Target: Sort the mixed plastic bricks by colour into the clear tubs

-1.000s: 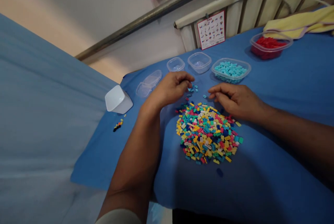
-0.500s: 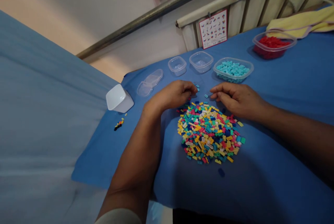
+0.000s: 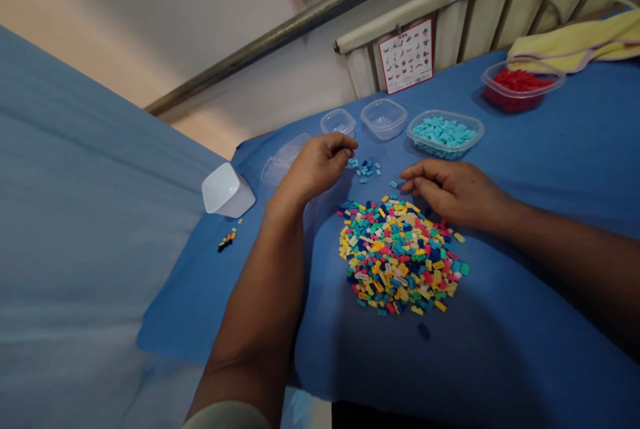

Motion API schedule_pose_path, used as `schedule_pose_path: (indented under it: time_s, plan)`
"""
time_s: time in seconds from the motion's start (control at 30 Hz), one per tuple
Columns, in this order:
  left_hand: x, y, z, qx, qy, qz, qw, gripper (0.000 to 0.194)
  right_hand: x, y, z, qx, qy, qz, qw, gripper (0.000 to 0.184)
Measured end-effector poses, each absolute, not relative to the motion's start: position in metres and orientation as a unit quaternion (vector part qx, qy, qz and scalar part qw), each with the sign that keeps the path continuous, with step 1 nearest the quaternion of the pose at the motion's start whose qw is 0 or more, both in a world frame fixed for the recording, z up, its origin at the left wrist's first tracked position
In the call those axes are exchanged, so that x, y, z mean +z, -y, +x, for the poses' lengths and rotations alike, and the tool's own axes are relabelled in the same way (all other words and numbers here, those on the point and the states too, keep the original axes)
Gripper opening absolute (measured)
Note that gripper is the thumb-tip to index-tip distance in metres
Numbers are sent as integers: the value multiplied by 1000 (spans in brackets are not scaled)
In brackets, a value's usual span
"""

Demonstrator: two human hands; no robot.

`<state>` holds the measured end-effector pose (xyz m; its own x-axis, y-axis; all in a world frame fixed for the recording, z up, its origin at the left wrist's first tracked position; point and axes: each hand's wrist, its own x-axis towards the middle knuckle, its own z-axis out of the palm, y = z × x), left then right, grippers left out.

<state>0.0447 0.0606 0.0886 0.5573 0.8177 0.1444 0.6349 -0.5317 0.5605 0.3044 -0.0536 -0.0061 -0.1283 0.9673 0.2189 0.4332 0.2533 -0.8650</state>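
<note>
A heap of small plastic building bricks in many colours lies in front of me. My left hand is above the cloth past the heap's far left side, its thumb and fingers drawn together; whatever they hold is hidden. Beside its fingertips lies a loose group of light-blue and dark-blue bricks. My right hand rests at the heap's far right edge with fingers closed together, their tips close to a single light-blue brick. I cannot make out anything between those fingers.
Behind the hands stand two clear tubs, a tub of turquoise bricks and a tub of red bricks. Clear lids lie left, partly behind my left hand. A white container and a few bricks sit farther left.
My left hand has moved up and left, away from the heap's far edge, uncovering the loose blue bricks. My right hand has stayed almost in place.
</note>
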Motion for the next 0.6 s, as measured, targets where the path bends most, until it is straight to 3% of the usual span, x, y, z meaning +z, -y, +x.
schedule_pose_path:
  time_s: [0.13,0.3,0.6]
  plan:
    - [69,-71,41,169,-433,877,120,35,-5,54,304,324,678,-519,407,30]
    - [53,-67,52,98,-386,913,91,42,-2,54,303,330,674,-523,405,29]
    - [46,-71,55,85,-280,955,56,58,-3,53,304,324,677,-516,413,27]
